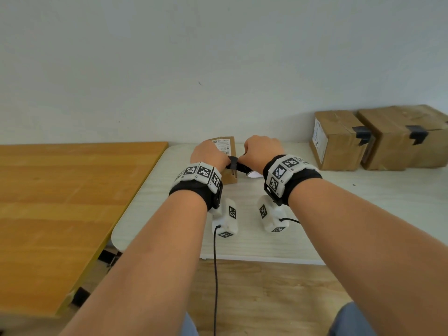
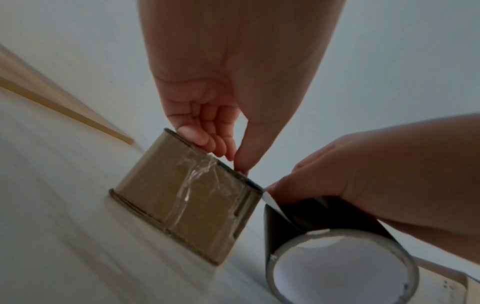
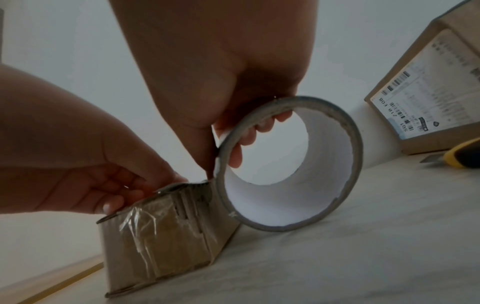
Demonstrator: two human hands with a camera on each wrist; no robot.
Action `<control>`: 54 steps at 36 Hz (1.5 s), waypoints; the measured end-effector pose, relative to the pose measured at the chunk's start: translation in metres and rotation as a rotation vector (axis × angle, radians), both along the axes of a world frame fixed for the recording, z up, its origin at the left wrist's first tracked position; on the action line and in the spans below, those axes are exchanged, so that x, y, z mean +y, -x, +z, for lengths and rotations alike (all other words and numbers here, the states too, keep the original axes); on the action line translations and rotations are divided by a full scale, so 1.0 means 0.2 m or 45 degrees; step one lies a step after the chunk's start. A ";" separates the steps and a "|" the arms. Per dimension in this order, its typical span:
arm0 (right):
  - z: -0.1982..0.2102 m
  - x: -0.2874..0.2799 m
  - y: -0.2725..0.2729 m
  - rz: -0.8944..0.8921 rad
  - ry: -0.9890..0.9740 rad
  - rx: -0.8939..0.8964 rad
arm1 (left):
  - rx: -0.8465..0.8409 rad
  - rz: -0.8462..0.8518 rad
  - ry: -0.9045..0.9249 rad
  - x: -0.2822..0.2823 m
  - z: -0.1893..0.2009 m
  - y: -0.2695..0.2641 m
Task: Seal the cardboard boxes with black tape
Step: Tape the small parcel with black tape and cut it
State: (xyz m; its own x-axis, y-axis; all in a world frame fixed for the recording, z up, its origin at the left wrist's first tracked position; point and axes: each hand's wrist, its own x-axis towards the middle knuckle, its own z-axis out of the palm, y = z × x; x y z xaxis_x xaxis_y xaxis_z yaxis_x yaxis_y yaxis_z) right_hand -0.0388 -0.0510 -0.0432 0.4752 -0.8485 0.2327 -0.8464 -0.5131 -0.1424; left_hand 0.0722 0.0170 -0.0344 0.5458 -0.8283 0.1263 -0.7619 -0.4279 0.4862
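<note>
Holding the small cardboard box (image 1: 226,161) down near the back edge of the pale desk (image 1: 254,243), your left hand (image 1: 209,155) has its fingertips (image 2: 205,142) and thumb curled onto the top edge, pinning the black tape there. Your right hand (image 1: 263,151) grips the tape roll (image 3: 288,164), fingers hooked through its core, thumb outside, the roll just off the box's right side.

The risk, as I judge it: pull the roll away too hard and the light box may slide or tip, since only fingertips hold it. The strip could also twist and stick to itself, or land askew over the old clear tape (image 2: 197,181) wrinkled on the box's side and bond poorly.

Two larger boxes (image 1: 339,141) (image 1: 407,137) sit at the desk's back right corner, each already showing a black strip. A yellow utility knife (image 3: 457,154) lies on the desk beside them. An orange wooden table (image 1: 60,202) adjoins on the left; a plain white wall (image 1: 218,57) stands behind, wood flooring below
</note>
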 end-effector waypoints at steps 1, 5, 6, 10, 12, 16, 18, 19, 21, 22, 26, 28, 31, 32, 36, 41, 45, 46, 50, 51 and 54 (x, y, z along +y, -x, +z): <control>0.00 0.00 0.00 -0.004 0.014 0.011 | -0.003 -0.010 0.007 0.00 0.00 0.00; 0.00 0.01 -0.01 -0.020 0.042 0.051 | -0.020 -0.068 0.036 0.01 -0.02 0.00; 0.00 0.02 -0.01 -0.018 0.053 0.050 | -0.038 -0.104 0.054 0.02 -0.03 0.01; 0.00 0.02 0.01 -0.003 0.068 0.037 | -0.154 -0.241 0.156 0.04 -0.04 0.03; 0.00 0.02 0.02 0.005 0.070 0.032 | -0.206 -0.303 0.160 0.04 -0.03 0.03; 0.00 0.03 0.02 0.016 0.065 0.019 | -0.250 -0.385 0.129 0.05 -0.04 0.02; 0.00 0.03 0.02 0.019 0.057 0.021 | -0.256 -0.401 0.120 0.05 -0.05 0.01; 0.00 0.03 0.02 0.022 0.051 0.019 | -0.258 -0.410 0.111 0.05 -0.05 0.01; 0.00 0.03 0.03 0.031 0.039 0.001 | -0.274 -0.435 0.084 0.06 -0.05 -0.01; 0.00 0.03 0.03 0.033 0.031 -0.011 | -0.281 -0.451 0.069 0.06 -0.05 -0.01; 0.02 0.03 0.05 0.036 -0.055 -0.030 | -0.286 -0.500 0.007 0.08 -0.05 -0.04; 0.03 0.02 0.07 0.023 -0.122 -0.075 | -0.275 -0.501 -0.016 0.08 -0.06 -0.05; 0.03 0.01 0.09 0.020 -0.221 -0.195 | -0.265 -0.493 -0.003 0.09 -0.07 -0.07; 0.03 0.01 0.09 0.027 -0.249 -0.219 | -0.265 -0.492 0.001 0.09 -0.07 -0.07; 0.05 0.02 0.08 0.049 -0.291 -0.273 | -0.247 -0.468 0.024 0.10 -0.07 -0.08; 0.05 0.05 0.02 -0.026 -0.198 -0.105 | -0.215 -0.437 0.053 0.10 -0.08 -0.09; 0.06 0.07 -0.02 -0.048 -0.092 0.034 | -0.193 -0.423 0.061 0.09 -0.09 -0.10; 0.07 0.07 -0.03 -0.052 -0.081 0.056 | -0.189 -0.422 0.061 0.09 -0.09 -0.10; 0.08 0.07 -0.04 -0.064 -0.051 0.114 | -0.173 -0.420 0.057 0.08 -0.08 -0.12; 0.08 0.07 -0.04 -0.065 -0.040 0.130 | -0.169 -0.417 0.057 0.08 -0.09 -0.12; 0.08 0.06 -0.04 -0.059 -0.022 0.161 | -0.153 -0.411 0.063 0.07 -0.09 -0.12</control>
State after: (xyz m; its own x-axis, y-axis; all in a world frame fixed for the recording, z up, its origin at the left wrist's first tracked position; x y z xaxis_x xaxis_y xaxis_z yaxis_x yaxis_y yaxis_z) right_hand -0.0302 -0.0385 -0.0279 0.4599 -0.8737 0.1588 -0.8810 -0.4713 -0.0411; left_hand 0.0966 0.0316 -0.0520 0.2353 -0.9471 0.2181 -0.9073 -0.1336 0.3988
